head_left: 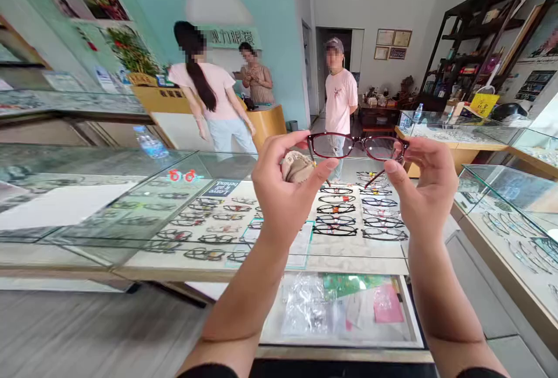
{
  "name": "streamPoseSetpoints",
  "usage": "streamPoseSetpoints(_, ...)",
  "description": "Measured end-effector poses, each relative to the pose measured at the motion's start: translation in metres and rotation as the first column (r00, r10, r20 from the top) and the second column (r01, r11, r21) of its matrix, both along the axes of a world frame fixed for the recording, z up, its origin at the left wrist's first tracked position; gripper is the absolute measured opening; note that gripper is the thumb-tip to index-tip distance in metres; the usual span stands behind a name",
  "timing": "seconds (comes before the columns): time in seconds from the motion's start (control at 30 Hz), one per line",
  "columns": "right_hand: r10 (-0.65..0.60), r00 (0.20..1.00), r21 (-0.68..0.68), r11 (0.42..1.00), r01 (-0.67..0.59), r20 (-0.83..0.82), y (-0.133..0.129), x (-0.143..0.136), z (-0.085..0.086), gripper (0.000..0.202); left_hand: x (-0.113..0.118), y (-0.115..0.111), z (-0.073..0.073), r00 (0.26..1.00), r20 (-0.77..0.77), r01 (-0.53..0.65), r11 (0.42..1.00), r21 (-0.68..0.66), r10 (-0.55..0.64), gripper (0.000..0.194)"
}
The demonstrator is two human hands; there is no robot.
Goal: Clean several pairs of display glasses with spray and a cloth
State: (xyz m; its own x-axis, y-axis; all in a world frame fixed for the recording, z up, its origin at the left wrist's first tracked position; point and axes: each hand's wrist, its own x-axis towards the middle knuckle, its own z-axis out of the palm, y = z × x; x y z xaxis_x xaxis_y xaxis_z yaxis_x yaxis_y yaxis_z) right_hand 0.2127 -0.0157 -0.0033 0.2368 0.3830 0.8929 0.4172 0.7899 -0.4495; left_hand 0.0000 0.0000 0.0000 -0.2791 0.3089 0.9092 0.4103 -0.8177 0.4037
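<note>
A pair of dark red-framed glasses (358,141) is held up in front of me, lenses facing me, above the display case. The thumb and fingers of my left hand (285,183) pinch the frame's left end. At the other end, my right hand (421,183) grips the right side between thumb and fingers. One temple arm slants down beside each hand. Beyond and below them, rows of eyeglasses (336,209) lie in the glass case. A beige patterned item (297,167) shows partly behind my left hand.
An open drawer (414,314) holding plastic bags and papers juts out below the case (174,274). White paper (65,204) and a water bottle (150,142) are at left. Three people (340,99) stand beyond the counters. Another glass case (514,203) is at right.
</note>
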Motion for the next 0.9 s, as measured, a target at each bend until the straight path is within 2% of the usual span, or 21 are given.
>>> streamPoseSetpoints(0.33,-0.046,0.999,0.035,0.998,0.045,0.009,-0.0027,-0.0008,0.0023,0.036,0.0009,-0.0010,-0.0002,1.000,-0.013,-0.024,1.000,-0.005,0.024,0.050)
streamPoseSetpoints(0.6,-0.079,0.996,0.087,0.993,0.075,0.042,-0.0046,-0.0008,0.0029,0.035,-0.0040,-0.0017,0.0027,0.999,-0.044,-0.001,0.993,-0.120,-0.004,0.054)
streamPoseSetpoints(0.9,-0.105,0.992,0.085,0.992,0.098,0.073,-0.0068,-0.0012,0.0033,0.031,-0.0044,-0.0027,0.0049,0.999,-0.041,-0.001,0.993,-0.118,-0.004,0.056)
